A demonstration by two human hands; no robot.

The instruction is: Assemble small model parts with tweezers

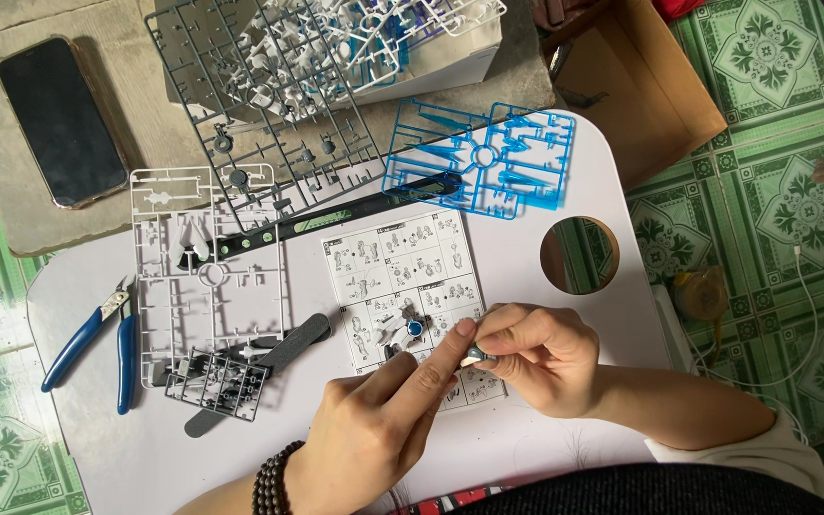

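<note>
Both hands pinch a tiny model part above the white bench (565,172).
Head view: right hand (541,358) is clamped on the small grey plastic piece (476,355); left hand (383,424) presses its index fingertip on it, over the printed instruction sheet (402,277). A slip could flick it away.

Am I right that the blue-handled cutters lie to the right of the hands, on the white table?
Not quite. In the head view the blue-handled cutters lie on the white table, but to the left of the hands, beside the white parts frame.
</note>
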